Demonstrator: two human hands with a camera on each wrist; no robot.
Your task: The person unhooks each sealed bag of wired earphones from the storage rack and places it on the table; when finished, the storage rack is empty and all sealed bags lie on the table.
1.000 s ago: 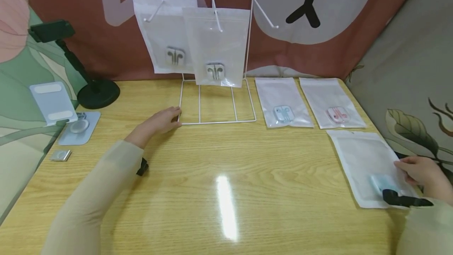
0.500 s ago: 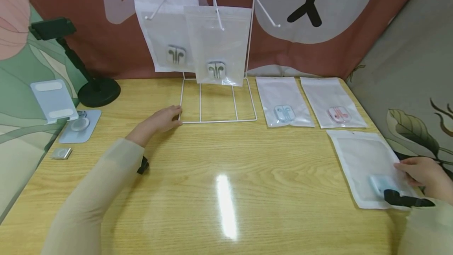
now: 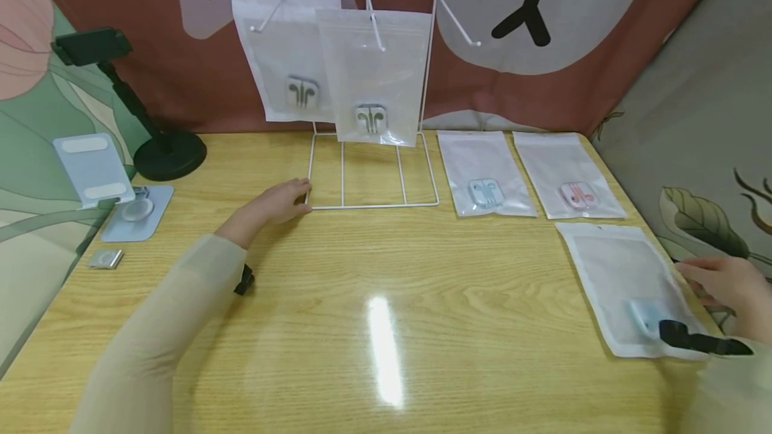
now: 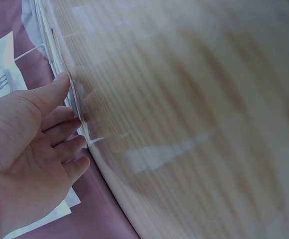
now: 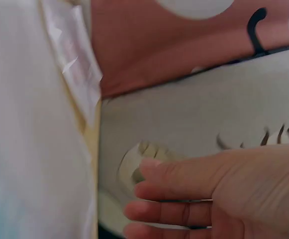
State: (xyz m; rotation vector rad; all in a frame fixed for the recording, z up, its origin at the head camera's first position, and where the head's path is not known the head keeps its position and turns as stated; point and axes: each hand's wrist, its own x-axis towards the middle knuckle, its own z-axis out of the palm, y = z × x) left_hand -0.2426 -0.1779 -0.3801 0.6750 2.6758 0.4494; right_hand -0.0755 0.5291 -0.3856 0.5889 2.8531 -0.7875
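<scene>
My left hand rests at the front left corner of a white wire rack, relaxed fingertips and thumb touching its base rail. Two translucent zip bags hang on the rack's prongs: a left bag and a front bag, each showing an earphone set in a clear case. At the table's right edge, my right hand is just beside a zip bag lying flat, with a pale blue item inside. In the right wrist view, its extended fingers hold nothing, apart from the bag.
Two more bags lie behind on the wooden table, a blue-earphone bag and a pink-earphone bag. At left are a black stand, a light blue phone stand and a small silver item. The rack's right prong is bare.
My right hand has let go of the edge of the bag and moved slightly up and right. My left hand stays at the rack corner. The view has shifted a little.
</scene>
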